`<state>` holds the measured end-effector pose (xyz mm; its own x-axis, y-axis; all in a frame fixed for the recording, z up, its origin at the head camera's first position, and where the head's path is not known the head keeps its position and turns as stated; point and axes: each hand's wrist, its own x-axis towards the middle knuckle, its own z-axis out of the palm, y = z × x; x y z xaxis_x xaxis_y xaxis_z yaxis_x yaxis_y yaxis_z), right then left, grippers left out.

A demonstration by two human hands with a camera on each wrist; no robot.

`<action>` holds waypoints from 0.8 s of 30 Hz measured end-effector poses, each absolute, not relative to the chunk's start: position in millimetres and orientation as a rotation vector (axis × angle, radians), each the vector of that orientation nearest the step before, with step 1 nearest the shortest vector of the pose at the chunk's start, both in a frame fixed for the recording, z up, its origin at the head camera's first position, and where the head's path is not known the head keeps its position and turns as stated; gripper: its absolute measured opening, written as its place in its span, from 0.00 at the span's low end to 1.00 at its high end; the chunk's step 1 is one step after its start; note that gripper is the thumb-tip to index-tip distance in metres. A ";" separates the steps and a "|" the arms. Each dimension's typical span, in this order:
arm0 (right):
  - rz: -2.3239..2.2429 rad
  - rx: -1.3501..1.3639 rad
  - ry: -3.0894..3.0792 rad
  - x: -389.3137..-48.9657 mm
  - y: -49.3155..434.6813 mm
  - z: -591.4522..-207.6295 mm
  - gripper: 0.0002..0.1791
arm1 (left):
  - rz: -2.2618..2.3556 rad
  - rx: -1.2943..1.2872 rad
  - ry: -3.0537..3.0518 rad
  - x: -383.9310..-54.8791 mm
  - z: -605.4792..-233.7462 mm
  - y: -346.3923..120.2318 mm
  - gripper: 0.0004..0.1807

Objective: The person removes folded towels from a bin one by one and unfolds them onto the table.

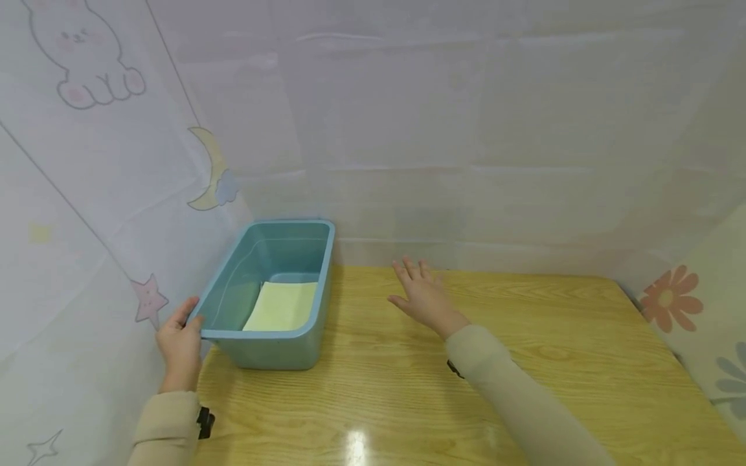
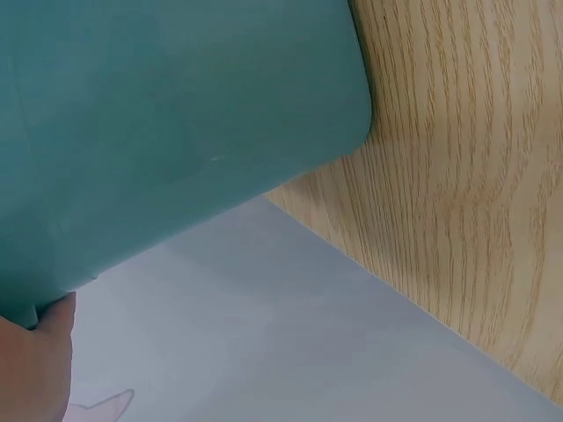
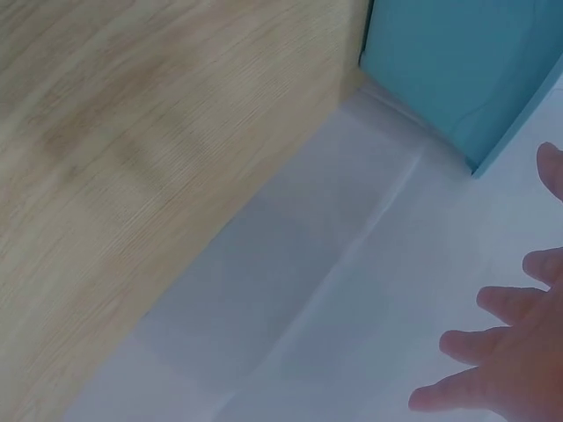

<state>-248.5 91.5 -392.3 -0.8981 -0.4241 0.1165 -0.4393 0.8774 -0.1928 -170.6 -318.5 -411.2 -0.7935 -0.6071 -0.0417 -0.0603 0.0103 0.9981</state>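
A blue-green plastic bin (image 1: 280, 353) stands at the left side of the wooden table, with a pale yellow flat piece (image 1: 282, 305), like paper or cloth, lying on its bottom. My left hand (image 1: 179, 346) grips the bin's near left corner by the rim; in the left wrist view its thumb (image 2: 57, 321) lies against the bin wall (image 2: 176, 114). Out to the right of the bin, my right hand (image 1: 424, 298) hovers over the table with fingers spread, holding nothing. The right wrist view shows these spread fingers (image 3: 475, 343) apart from the bin (image 3: 457, 70).
The wooden table (image 1: 524, 362) reaches back to a pale cloth wall (image 1: 408, 129). Another cloth wall (image 1: 70, 259), printed with a rabbit, moon and stars, rises close on the left. At the right hangs a flower-printed cloth (image 1: 717, 291).
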 end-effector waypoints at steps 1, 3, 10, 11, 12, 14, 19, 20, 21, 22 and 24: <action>0.318 0.688 -2.976 -248.8 89.0 -391.8 0.42 | -1.836 0.674 -1.894 -170.0 -411.4 -317.9 0.25; 0.311 0.701 -2.970 -249.2 84.0 -391.1 0.42 | -1.824 0.662 -1.908 -168.8 -412.1 -316.9 0.25; 0.306 0.719 -2.970 -251.0 69.1 -389.5 0.42 | -1.770 0.660 -1.890 -168.1 -414.5 -312.5 0.24; 0.304 0.722 -2.971 -251.1 67.4 -389.9 0.42 | -1.766 0.659 -1.881 -168.1 -415.0 -311.7 0.24; 0.299 0.724 -2.971 -251.2 65.7 -390.3 0.42 | -1.762 0.655 -1.876 -168.0 -415.6 -310.9 0.24; 0.311 0.729 -2.973 -251.0 62.3 -390.6 0.42 | -1.752 0.648 -1.873 -167.8 -416.6 -309.4 0.24; 0.354 0.746 -2.956 -249.3 54.0 -389.2 0.41 | -1.739 0.636 -1.875 -167.0 -417.5 -306.7 0.24; 0.361 0.746 -2.957 -248.9 52.4 -388.7 0.41 | -1.741 0.642 -1.872 -167.0 -417.3 -306.4 0.24; 0.366 0.745 -2.956 -248.6 51.1 -388.2 0.41 | -1.739 0.644 -1.875 -166.8 -417.0 -306.2 0.24; 0.378 0.745 -2.956 -248.4 49.7 -387.6 0.41 | -1.741 0.646 -1.876 -166.7 -416.7 -306.1 0.24; 0.401 0.745 -2.960 -248.0 47.2 -386.3 0.41 | -1.738 0.644 -1.880 -166.1 -416.4 -305.9 0.24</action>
<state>-248.0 47.2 -386.3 -0.8810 -0.4567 0.1238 -0.4731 0.8491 -0.2349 -166.1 -305.9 -416.4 -0.7652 -0.6425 0.0411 -0.0093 0.0750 0.9971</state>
